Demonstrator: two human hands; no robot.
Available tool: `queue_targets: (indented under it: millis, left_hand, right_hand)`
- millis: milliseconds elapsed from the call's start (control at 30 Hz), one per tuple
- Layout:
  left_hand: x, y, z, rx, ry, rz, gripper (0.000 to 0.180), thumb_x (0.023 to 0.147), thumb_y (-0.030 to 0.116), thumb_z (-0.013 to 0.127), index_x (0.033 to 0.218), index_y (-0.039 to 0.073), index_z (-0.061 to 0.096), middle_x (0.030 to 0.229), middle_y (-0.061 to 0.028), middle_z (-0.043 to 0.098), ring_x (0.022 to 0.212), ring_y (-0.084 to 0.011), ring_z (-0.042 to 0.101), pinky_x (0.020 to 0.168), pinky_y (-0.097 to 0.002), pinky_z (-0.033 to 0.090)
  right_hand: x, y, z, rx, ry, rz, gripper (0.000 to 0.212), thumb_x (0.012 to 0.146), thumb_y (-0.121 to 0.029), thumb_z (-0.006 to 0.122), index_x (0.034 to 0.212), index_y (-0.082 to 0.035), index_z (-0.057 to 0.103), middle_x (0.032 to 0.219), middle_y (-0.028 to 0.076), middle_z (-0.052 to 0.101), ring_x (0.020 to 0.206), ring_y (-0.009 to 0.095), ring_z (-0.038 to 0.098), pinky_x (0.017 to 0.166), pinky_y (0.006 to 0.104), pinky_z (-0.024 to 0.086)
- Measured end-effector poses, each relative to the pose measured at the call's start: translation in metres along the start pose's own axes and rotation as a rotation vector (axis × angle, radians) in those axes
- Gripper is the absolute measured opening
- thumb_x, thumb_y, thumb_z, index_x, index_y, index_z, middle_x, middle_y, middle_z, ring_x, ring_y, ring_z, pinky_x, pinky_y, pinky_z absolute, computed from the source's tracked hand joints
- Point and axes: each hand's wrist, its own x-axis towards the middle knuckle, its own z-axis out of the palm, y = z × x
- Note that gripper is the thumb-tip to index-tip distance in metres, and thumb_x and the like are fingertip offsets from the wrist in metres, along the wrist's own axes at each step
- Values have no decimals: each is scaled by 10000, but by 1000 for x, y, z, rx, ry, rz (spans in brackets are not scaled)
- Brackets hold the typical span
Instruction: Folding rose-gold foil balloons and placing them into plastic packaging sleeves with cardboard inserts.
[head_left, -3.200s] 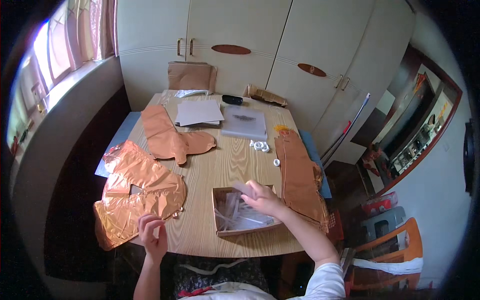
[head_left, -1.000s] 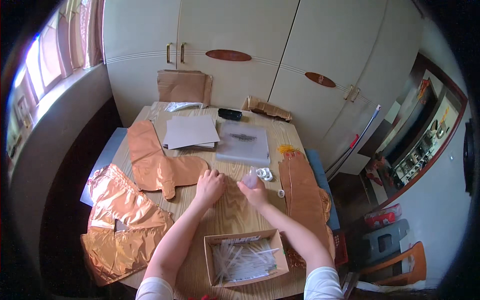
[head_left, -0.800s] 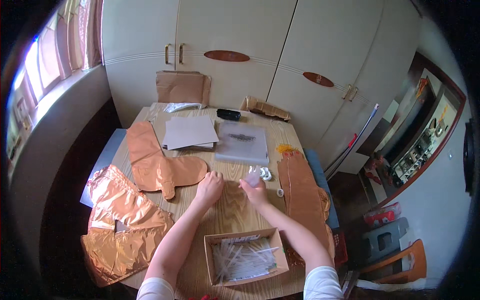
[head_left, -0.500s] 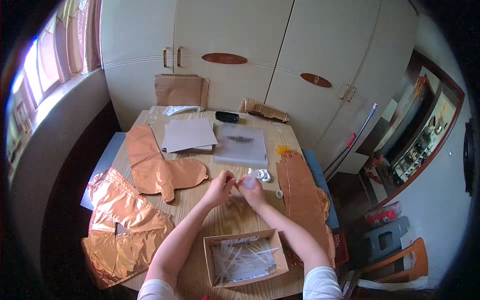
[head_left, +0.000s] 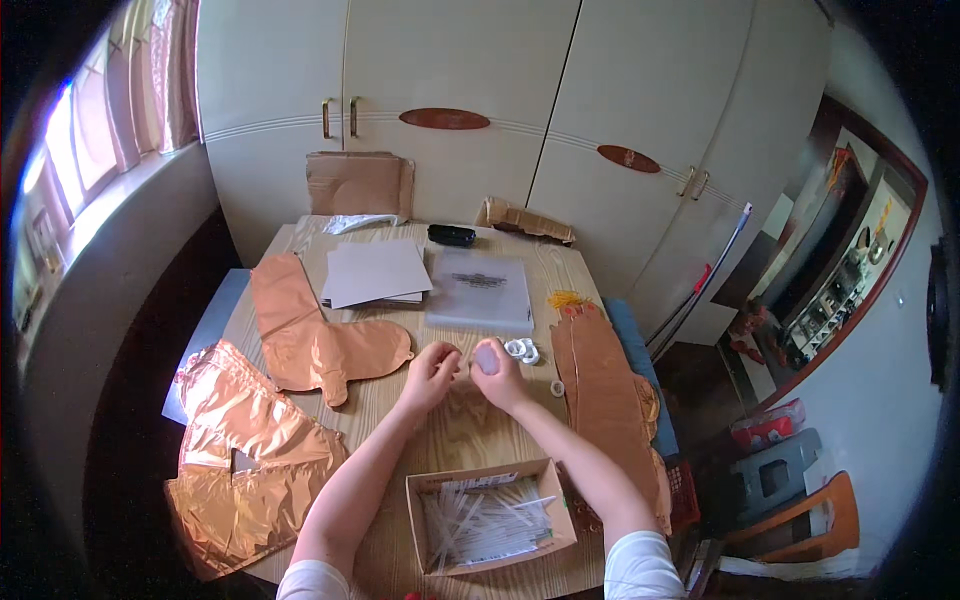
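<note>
Above the middle of the table, my right hand (head_left: 503,384) is closed around a small translucent, pale-lilac piece (head_left: 487,358), whose kind I cannot make out. Just to its left, a narrow gap away, my left hand (head_left: 432,378) has its fingers bent together; whatever they pinch is too small to see. White rolls (head_left: 522,350), like tape or ribbon, lie right beside my right hand. One small white ring (head_left: 557,388) rests farther right. Between my forearms stands an open cardboard box (head_left: 418,520) of clear thin strips (head_left: 490,520).
Flat copper foil balloons (head_left: 290,340) and crumpled copper foil (head_left: 250,460) cover the left side. Grey-white sheets (head_left: 375,272), a clear plastic packet (head_left: 480,290) and a black tray (head_left: 451,235) lie farther back. Brown folded sheets (head_left: 600,400) line the right edge.
My hands have drawn slightly apart. My right hand has turned and closed further round the translucent piece, which stuck out more before. The white rolls show more fully.
</note>
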Motion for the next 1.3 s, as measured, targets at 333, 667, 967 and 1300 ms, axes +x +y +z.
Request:
queue_targets:
  millis: [333, 667, 967, 1300]
  left_hand:
    - [2, -10, -6, -158, 269, -50, 143, 949, 133, 557, 944, -5, 592, 801, -26, 607, 729, -94, 579, 649, -235, 464]
    - [5, -15, -6, -131, 259, 22, 150, 951, 144, 553, 958, 2, 601, 809, -22, 602, 747, -90, 560, 649, -239, 458]
    - [5, -9, -6, -72, 253, 9, 137, 949, 105, 541, 961, -20, 595, 824, -50, 618, 757, -104, 577, 693, -251, 482]
    - [-7, 8, -14, 327, -261, 61, 219, 822, 225, 626, 889, 19, 660, 851, -123, 653, 773, -283, 626, 736, -358, 506]
  right_hand:
    - [10, -7, 4, -934, -292, -329, 442, 733, -375, 742, 1037, -103, 570, 951, 76, 626, 953, 261, 625, 806, 403, 506]
    - [57, 24, 24, -972, -152, -402, 510, 732, -510, 694, 1016, -108, 559, 1002, 69, 579, 1016, 250, 550, 849, 427, 380]
    - [53, 5, 17, -915, -152, -282, 611, 763, -554, 659, 1148, -101, 518, 1111, 82, 546, 1083, 248, 499, 889, 455, 325]
    - [-42, -85, -103, -335, -312, -182, 372, 854, -365, 654, 1069, -69, 585, 1089, 109, 574, 1037, 268, 561, 942, 441, 392]
